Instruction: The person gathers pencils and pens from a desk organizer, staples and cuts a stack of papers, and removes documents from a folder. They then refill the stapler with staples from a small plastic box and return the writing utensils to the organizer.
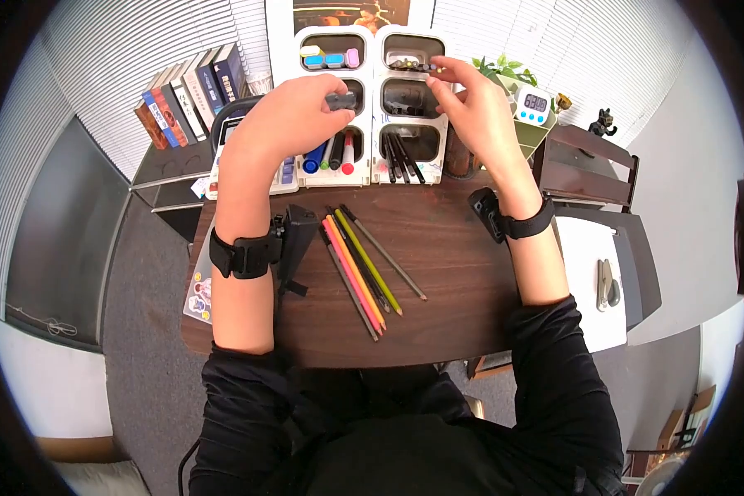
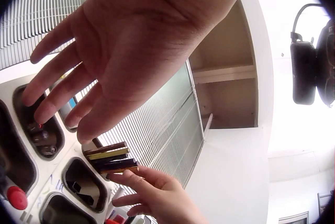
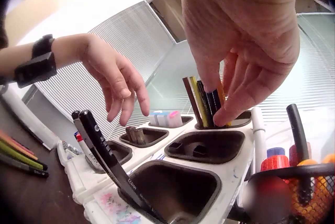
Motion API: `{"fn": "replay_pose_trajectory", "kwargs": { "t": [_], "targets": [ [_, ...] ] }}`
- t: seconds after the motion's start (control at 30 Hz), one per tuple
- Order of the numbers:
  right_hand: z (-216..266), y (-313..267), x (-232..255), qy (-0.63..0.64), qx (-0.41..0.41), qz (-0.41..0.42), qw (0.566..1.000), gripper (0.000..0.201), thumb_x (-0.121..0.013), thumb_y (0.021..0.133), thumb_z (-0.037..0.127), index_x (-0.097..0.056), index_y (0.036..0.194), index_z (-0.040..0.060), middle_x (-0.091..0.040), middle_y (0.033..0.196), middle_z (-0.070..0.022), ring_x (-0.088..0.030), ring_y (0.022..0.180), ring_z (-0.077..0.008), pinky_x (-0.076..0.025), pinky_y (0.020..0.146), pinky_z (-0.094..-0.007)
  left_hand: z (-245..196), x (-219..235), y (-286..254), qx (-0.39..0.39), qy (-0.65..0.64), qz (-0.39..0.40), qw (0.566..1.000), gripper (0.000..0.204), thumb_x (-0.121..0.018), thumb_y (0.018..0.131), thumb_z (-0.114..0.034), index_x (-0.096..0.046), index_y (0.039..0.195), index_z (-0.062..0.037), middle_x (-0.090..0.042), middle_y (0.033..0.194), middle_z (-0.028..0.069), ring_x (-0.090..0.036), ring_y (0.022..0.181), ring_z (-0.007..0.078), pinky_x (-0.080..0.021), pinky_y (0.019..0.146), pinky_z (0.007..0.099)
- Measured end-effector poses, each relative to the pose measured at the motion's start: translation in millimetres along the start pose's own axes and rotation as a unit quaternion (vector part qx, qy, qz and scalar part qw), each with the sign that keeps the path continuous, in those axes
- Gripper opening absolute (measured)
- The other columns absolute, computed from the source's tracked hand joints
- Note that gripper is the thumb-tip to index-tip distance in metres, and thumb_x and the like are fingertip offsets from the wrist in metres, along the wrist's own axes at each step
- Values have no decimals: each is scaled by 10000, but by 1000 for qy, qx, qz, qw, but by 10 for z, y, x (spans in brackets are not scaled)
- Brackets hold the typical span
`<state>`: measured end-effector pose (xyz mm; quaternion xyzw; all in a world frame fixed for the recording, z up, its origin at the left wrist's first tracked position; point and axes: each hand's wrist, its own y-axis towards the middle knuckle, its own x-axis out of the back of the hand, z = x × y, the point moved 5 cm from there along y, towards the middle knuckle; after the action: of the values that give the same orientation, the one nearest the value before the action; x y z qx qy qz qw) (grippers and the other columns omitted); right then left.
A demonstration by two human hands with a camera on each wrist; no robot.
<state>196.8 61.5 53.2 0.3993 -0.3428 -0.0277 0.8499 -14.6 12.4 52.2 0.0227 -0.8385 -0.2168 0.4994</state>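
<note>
My right hand (image 1: 481, 116) is at the upper right compartment of the white organizer (image 1: 312, 178). Its thumb and fingers pinch the bundle of pencils (image 3: 200, 103), brown, yellow-green, dark and orange, standing there. The left wrist view shows the same bundle (image 2: 111, 156) beside that hand (image 2: 165, 195). My left hand (image 1: 293, 120) hovers over the middle left compartment, holding nothing; its fingers (image 3: 121, 85) hang loosely above short dark items (image 3: 136, 136). Several loose coloured pencils (image 1: 360, 256) lie fanned on the desk in front of the organizer.
Markers (image 1: 348, 155) and black pens (image 1: 401, 157) fill the lower compartments, erasers (image 1: 334, 60) the upper left one. Books (image 1: 194, 95) stand at the left. A timer (image 1: 534, 105) and plant (image 1: 504, 70) are right of the organizer; a stapler (image 1: 608, 285) lies farther right.
</note>
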Motion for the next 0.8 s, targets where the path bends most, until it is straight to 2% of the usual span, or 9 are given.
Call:
{"fn": "replay_pose_trajectory", "kwargs": {
  "t": [0.1, 0.23, 0.33, 0.37, 0.43, 0.5, 0.57, 0.67, 0.8],
  "targets": [
    [43, -8, 68, -15, 24, -29, 999, 336, -632, 846, 183, -593, 1151, 49, -703, 919, -96, -660, 717, -284, -509, 698, -388, 5, 7, -2, -3, 2, -3, 1000, 368, -646, 848, -221, -605, 1150, -16, -620, 727, 80, -574, 659, 184, -453, 620, 322],
    [319, -77, 320, -87, 51, -74, 992, 233, -638, 803, 113, -581, 1016, 38, -689, 807, -72, -661, 719, -279, -509, 674, -396, 12, 17, -4, -8, 6, -9, 1000, 363, -647, 846, -224, -607, 1145, -22, -620, 728, 78, -579, 667, 181, -454, 620, 317],
    [616, -195, 354, -44, 39, 72, 996, 169, -626, 808, 124, -605, 965, 64, -668, 731, -88, -660, 712, -291, -505, 637, -409, -3, 26, -6, -2, 0, -3, 1000, 366, -649, 840, -227, -606, 1144, -26, -624, 736, 80, -583, 673, 186, -459, 627, 320],
    [658, -258, 336, -44, 39, 73, 996, 169, -626, 808, 124, -605, 965, 64, -668, 731, -88, -660, 712, -291, -505, 637, -409, 7, 21, -2, -2, 0, -3, 1000, 366, -649, 840, -227, -606, 1144, -26, -624, 736, 80, -583, 673, 186, -459, 627, 320],
    [809, -461, 94, -30, 115, 259, 959, 152, -662, 817, 160, -618, 927, 66, -659, 714, -88, -627, 597, -223, -468, 545, -318, 16, 13, 8, -16, 8, -8, 1000, 371, -651, 837, -231, -606, 1145, -29, -626, 742, 83, -585, 676, 195, -463, 634, 326],
    [897, -691, -128, -52, 195, 346, 916, 161, -648, 822, 219, -627, 885, 72, -653, 712, -114, -645, 657, -291, -496, 585, -383, 16, 7, 13, -15, 8, -6, 1000, 372, -651, 836, -234, -606, 1143, -28, -629, 747, 85, -586, 677, 200, -465, 635, 329],
    [860, -897, -425, -93, 202, 419, 880, 197, -635, 825, 252, -641, 819, 55, -650, 716, -144, -640, 713, -358, -508, 629, -437, 17, 0, 15, -15, 8, -4, 1000, 374, -652, 836, -236, -606, 1142, -27, -632, 753, 87, -587, 678, 205, -466, 637, 332],
    [827, -1031, -690, -148, 176, 468, 853, 237, -636, 817, 250, -647, 759, 20, -639, 698, -172, -645, 718, -362, -514, 636, -436, 9, 4, 15, -17, 14, -7, 1000, 374, -649, 837, -237, -607, 1143, -26, -633, 754, 85, -587, 679, 206, -465, 633, 330],
    [739, -1065, -826, -150, 169, 460, 859, 260, -642, 800, 242, -645, 727, -7, -638, 695, -192, -648, 727, -369, -518, 643, -439, 13, 10, 12, -14, 9, -3, 1000, 378, -646, 838, -236, -604, 1148, -23, -629, 748, 81, -585, 678, 199, -462, 630, 329]
  ]
}}
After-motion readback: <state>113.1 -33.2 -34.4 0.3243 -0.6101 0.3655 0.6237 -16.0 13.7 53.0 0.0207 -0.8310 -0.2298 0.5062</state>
